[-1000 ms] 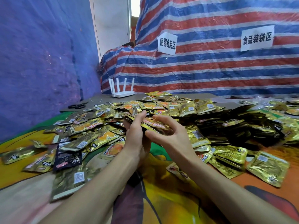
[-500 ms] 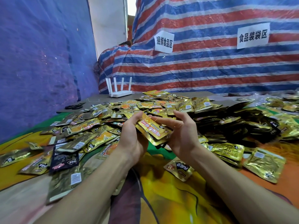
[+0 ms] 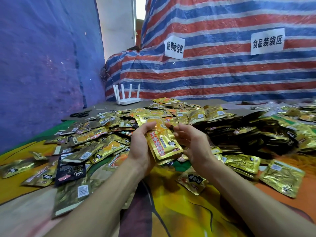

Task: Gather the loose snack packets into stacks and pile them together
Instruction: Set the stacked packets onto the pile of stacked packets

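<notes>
Printed cloth (image 3: 179, 211) is lying nearest, under both forearms. One loose gold pkt (image 3: 193, 182) is sitting on it just below the hands, w/ a black pkt (image 3: 70, 170) off to the left.

L hand (image 3: 143, 147) is gripping the stack of gold snack pkts (image 3: 162, 141) from its left edge, digits curling over the top face. R hand (image 3: 193, 144) is hovering just beside the stack's right edge, fingers loosely cupped and holding nothing. Cannot tell whether a fingertip is touching the far corner.

Step in hand, judging: squaring the stack. To do it well:
- R palm should be pressing flat vs. the right edge while L is easing its grip a little, so pkts are sliding flush.
- Then the near short end should be tapping down on the cloth.
- Foil is looking slick, so too loose a grip is risking a fan-out.

Orientation: the stack is lying printed face up toward the cam. Long axis is running away from the person, near end lower and swung right, far end raised and leaning left.

Behind, a big heap of loose pkts (image 3: 196, 115) is spreading across the cloth, so most of the task is looking undone. Further back are scissors (image 3: 80, 114) and a white router (image 3: 127, 97), then a striped tarp (image 3: 222, 74) w/ paper signs (image 3: 174, 47).
</notes>
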The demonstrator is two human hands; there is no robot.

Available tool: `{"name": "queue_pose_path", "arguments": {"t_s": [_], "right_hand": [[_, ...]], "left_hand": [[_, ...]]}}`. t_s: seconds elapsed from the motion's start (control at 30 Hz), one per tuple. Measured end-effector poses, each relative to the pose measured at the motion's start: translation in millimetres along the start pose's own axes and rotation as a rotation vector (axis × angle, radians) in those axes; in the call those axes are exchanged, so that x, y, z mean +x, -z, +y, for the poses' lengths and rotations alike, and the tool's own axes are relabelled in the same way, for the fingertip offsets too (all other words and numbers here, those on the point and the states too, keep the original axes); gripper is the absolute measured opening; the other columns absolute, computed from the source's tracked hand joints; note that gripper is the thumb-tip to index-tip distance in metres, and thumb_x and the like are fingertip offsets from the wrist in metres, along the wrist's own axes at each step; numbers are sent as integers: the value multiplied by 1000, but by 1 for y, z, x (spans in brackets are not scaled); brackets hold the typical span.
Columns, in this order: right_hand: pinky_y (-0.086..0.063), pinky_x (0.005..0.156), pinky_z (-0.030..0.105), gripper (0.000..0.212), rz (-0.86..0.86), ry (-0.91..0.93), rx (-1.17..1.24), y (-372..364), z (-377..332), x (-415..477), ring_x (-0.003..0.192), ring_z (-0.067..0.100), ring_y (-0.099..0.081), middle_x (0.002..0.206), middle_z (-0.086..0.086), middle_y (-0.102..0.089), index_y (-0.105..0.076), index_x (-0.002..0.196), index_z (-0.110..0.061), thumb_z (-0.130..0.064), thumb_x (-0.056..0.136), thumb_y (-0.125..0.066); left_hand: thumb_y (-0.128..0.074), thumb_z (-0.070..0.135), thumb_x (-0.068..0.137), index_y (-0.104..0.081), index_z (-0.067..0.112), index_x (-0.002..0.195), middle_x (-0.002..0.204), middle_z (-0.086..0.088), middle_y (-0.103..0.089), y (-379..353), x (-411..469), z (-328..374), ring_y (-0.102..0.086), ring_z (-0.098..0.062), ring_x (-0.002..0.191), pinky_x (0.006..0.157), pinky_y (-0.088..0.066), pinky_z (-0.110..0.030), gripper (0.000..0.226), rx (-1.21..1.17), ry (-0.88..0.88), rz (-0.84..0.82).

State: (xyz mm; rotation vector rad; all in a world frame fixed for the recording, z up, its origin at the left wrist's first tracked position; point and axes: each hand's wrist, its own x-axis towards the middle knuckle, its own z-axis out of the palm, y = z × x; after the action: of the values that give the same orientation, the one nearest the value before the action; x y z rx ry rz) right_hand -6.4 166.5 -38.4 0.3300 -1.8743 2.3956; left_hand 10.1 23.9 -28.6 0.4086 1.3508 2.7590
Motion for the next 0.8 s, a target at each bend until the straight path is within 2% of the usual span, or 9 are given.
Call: {"name": "queue_pose_path", "arguments": {"t_s": [0.1,0.23,0.33,0.4,0.43,0.5,0.57,0.7,0.8], "right_hand": [[-57,65,34,21,-104,-6,25,-9,2,-2,89,22,-73,102,9,-75,-74,107,-13,-27,93,-67],[-61,70,39,44,-267,-89,28,-12,1,-7,99,29,-74,109,13,-75,-67,120,-6,-29,84,-75],[-64,74,43,50,-326,-138,4,-9,-3,-9,98,32,-75,106,15,-76,-67,119,-3,-28,78,-78],[-63,76,45,43,-280,-91,-118,-7,-7,-8,96,27,-75,105,12,-76,-69,117,-8,-28,80,-79],[-63,77,43,39,-233,-49,-218,-5,-9,-8,93,20,-76,102,8,-77,-69,115,-11,-28,82,-79],[-62,67,25,37,-115,36,-403,-3,-16,-5,84,4,-73,97,-3,-74,-65,115,-18,-27,83,-82],[-59,63,20,45,-2,125,-527,0,-26,1,84,2,-70,103,-10,-67,-57,118,-27,-30,82,-84],[-60,81,42,45,186,327,-778,6,-51,34,93,15,-68,107,-3,-68,-48,118,-31,-33,86,-79],[-55,80,44,52,310,354,-1012,9,-67,76,91,28,-63,115,14,-63,-42,129,-21,-26,89,-75]], "left_hand": [[-58,27,74,-82,7,78,84,-14,-76,1,-2,2,-74,-28,71,63,-62,-41,31,10,3,5],[-57,30,77,-75,3,112,107,-20,-70,3,-1,2,-70,-31,91,88,-56,-52,48,65,-4,15],[-57,30,77,-79,6,101,99,-19,-72,4,-2,3,-71,-27,83,78,-60,-43,40,107,42,7],[-65,27,75,-79,8,88,90,-18,-69,4,-1,1,-69,-27,75,70,-59,-39,27,194,37,124],[-70,25,74,-75,8,97,95,-18,-68,4,1,0,-68,-28,81,74,-59,-40,29,273,13,220],[-78,26,71,-56,10,121,112,-15,-68,6,5,-3,-67,-30,100,89,-56,-46,57,365,-46,378],[-80,31,73,-53,14,129,117,-11,-68,6,6,-4,-66,-28,106,91,-54,-45,65,427,-67,421],[-65,20,93,-62,19,107,106,-5,-69,11,7,-6,-68,-18,85,71,-50,-31,14,517,-82,462],[-59,19,96,-60,21,98,102,-4,-67,14,8,-9,-65,-17,82,71,-48,-33,4,567,-83,503]]}}
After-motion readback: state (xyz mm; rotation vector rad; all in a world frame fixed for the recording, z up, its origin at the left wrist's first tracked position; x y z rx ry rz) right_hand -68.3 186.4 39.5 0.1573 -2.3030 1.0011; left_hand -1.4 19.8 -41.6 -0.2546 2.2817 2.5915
